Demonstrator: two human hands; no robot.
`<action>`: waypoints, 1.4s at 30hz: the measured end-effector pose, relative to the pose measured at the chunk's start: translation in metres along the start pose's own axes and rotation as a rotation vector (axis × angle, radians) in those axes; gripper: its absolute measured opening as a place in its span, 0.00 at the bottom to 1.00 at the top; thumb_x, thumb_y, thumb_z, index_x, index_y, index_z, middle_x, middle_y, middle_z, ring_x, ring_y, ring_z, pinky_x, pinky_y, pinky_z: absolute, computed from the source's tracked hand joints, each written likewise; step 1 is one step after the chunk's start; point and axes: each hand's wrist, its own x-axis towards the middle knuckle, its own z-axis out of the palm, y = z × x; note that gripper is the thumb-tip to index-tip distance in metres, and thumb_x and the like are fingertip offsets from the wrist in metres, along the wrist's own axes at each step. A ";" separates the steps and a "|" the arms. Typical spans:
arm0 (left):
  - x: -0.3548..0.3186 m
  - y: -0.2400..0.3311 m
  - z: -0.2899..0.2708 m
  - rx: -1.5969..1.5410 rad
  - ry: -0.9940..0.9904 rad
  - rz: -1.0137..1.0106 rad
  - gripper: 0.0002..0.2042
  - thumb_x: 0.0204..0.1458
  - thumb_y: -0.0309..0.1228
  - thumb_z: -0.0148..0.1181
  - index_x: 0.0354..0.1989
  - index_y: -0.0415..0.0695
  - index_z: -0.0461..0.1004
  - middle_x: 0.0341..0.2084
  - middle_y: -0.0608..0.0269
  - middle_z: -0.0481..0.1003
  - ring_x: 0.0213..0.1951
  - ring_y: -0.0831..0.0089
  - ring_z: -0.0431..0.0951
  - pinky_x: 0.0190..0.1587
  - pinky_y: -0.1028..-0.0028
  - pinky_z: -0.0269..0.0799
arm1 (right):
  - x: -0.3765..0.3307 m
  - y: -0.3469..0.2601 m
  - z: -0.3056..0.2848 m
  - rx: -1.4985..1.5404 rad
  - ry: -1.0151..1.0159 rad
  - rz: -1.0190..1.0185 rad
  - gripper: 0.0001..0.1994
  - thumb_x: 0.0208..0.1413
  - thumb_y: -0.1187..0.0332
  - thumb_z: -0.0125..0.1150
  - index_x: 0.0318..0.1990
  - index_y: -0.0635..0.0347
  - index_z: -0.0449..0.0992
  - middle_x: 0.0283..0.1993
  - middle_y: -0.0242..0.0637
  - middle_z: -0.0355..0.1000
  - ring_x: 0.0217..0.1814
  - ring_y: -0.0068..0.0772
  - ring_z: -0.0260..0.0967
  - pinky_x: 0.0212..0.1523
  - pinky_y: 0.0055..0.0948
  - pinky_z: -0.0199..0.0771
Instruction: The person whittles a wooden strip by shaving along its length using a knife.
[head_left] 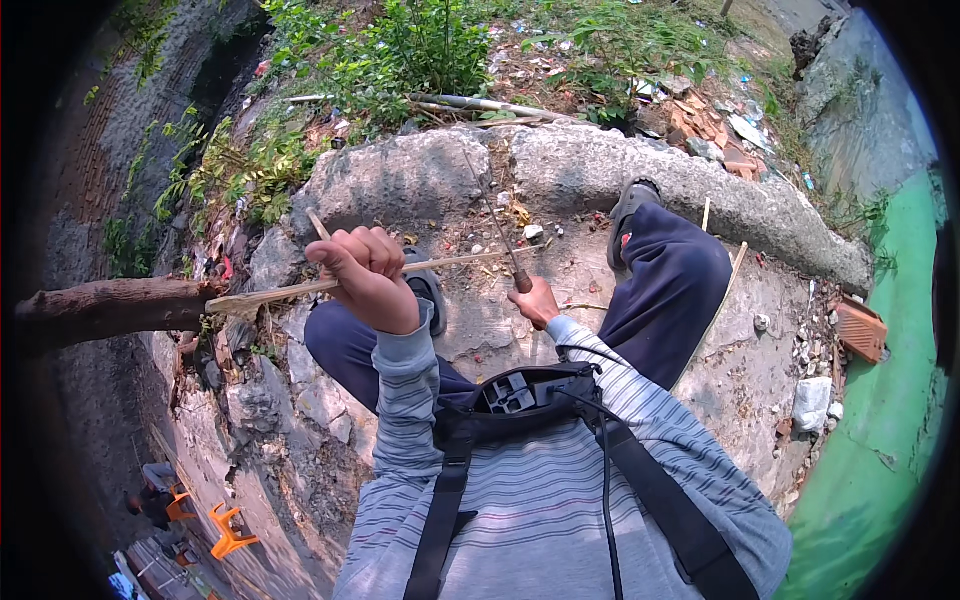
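Raised in front of my left knee, my left hand [365, 275] is closed around a long pale bamboo strip [275, 297]. The strip runs across from a split, frayed end at the left to a thin end near the middle. A short pale stick end [318, 226] juts up beside the same fist; whether it belongs to the strip I cannot tell. Lower and to the right, my right hand [538, 303] grips the brown handle of a knife [497, 222]. Its long, narrow blade points away from me and lies close to the strip's thin end; contact is unclear.
A concrete kerb [400, 180] curves ahead of my feet, with plants and litter beyond. A thick brown branch [120, 305] reaches in from the left. More bamboo strips [737, 265] lie by my right leg. A broken orange brick [861, 328] sits near the green surface at right.
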 end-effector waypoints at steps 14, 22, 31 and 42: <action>-0.001 0.003 0.005 0.055 0.087 0.001 0.29 0.67 0.56 0.36 0.16 0.51 0.49 0.10 0.74 0.46 0.13 0.83 0.43 0.14 0.77 0.39 | -0.004 -0.009 0.009 0.041 -0.026 -0.046 0.12 0.44 0.65 0.66 0.23 0.63 0.71 0.19 0.34 0.69 0.22 0.28 0.67 0.27 0.33 0.68; -0.008 0.005 0.005 0.073 0.029 0.025 0.28 0.67 0.56 0.35 0.17 0.51 0.47 0.11 0.73 0.46 0.13 0.82 0.44 0.14 0.77 0.38 | -0.006 -0.014 0.007 0.063 -0.066 -0.016 0.11 0.44 0.66 0.67 0.24 0.62 0.71 0.19 0.32 0.68 0.21 0.26 0.65 0.26 0.31 0.67; -0.007 0.004 0.008 0.070 0.021 0.000 0.28 0.68 0.55 0.34 0.18 0.51 0.48 0.11 0.73 0.46 0.14 0.82 0.44 0.14 0.77 0.38 | 0.002 0.018 0.007 0.126 -0.042 0.122 0.11 0.44 0.65 0.66 0.23 0.61 0.71 0.19 0.32 0.69 0.20 0.26 0.66 0.25 0.32 0.67; -0.005 0.002 0.011 0.054 0.008 0.012 0.28 0.68 0.55 0.34 0.18 0.50 0.48 0.11 0.74 0.45 0.14 0.82 0.43 0.15 0.77 0.38 | 0.000 0.017 0.012 0.213 -0.083 0.073 0.11 0.46 0.65 0.65 0.22 0.62 0.72 0.18 0.33 0.69 0.17 0.27 0.65 0.23 0.32 0.68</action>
